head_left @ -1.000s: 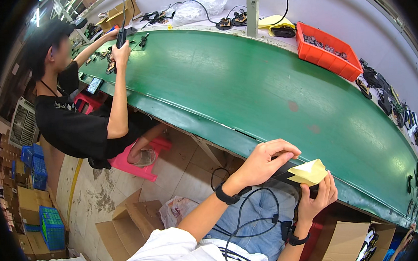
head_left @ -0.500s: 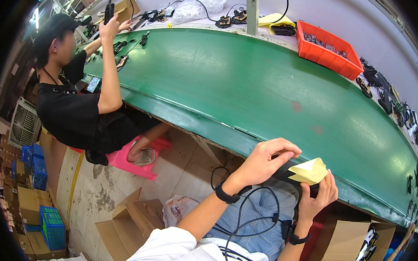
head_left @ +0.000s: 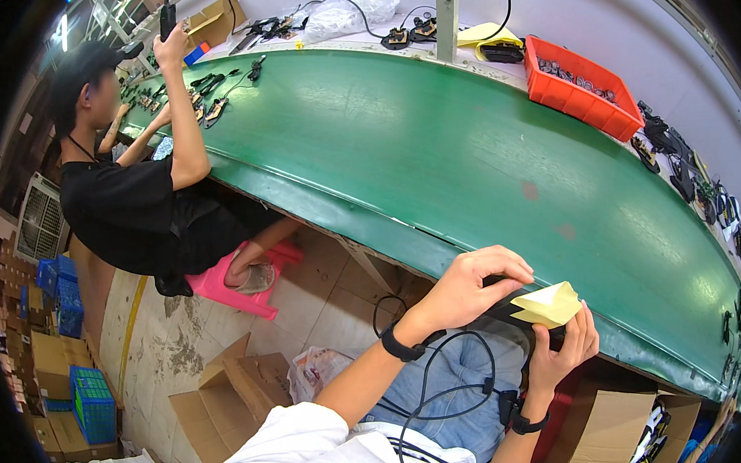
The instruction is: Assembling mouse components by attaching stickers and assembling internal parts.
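Note:
Close to the green table's near edge, a folded piece of yellow paper [head_left: 548, 305] rests in my right hand [head_left: 567, 344]. The fingers of that hand are closed on its right end, with the thumb below. A dark object [head_left: 504, 310] lies against the paper's left side; its kind is hard to make out. Just left of the paper hovers my left hand [head_left: 477, 286], its fingers bent and a gap between them and the thumb. I see nothing held in it. Black bands circle both wrists, and a black cable [head_left: 421, 398] loops over my lap.
Across the green table [head_left: 365, 138], a red bin [head_left: 587, 99] of small metal parts stands at the back. Dark parts line the right edge. At the left a seated person [head_left: 122, 187] raises a black device [head_left: 168, 21]. Cardboard boxes [head_left: 236, 392] lie on the floor.
The person at the left has leaned back slightly, and the raised device has shifted left. Their other arm has come down to the table. My two hands and the yellow paper look unchanged.

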The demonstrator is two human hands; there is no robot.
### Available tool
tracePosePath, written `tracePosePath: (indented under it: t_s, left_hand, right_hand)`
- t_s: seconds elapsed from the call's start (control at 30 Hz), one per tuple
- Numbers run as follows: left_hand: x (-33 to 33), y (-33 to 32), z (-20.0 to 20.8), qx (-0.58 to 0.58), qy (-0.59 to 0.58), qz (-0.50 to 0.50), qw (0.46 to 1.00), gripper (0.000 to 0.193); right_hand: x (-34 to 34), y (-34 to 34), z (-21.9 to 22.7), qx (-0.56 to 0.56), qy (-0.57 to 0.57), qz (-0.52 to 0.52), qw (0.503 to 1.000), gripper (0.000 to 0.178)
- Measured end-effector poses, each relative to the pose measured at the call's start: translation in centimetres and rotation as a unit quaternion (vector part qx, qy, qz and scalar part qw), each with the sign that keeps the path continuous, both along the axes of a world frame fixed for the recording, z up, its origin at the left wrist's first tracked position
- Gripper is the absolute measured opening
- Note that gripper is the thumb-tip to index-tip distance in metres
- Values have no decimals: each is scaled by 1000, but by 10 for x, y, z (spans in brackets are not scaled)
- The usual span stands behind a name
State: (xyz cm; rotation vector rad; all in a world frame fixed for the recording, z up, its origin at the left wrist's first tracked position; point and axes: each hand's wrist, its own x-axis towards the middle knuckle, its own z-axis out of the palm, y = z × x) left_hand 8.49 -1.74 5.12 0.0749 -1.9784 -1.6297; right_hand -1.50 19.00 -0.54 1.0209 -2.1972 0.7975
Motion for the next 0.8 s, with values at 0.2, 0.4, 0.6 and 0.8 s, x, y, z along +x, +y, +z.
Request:
tracePosePath:
  t_s: [0.2, 0.4, 0.6, 0.8]
  left_hand:
    - [1, 0, 1, -6, -6, 3, 1000, 15]
    - [1, 0, -1, 20, -17, -2, 1000, 17]
    - [0, 0, 1, 6, 4, 1, 1000, 11]
    - [0, 1, 2, 3, -2, -5, 1000, 9]
  right_hand:
    - [0, 0, 1, 0, 2, 3, 1000, 60]
    - [0, 0, 2, 2, 2, 2, 1000, 59]
    - [0, -1, 1, 1, 1, 2, 1000, 59]
    - [0, 0, 0, 0, 5, 1, 1000, 59]
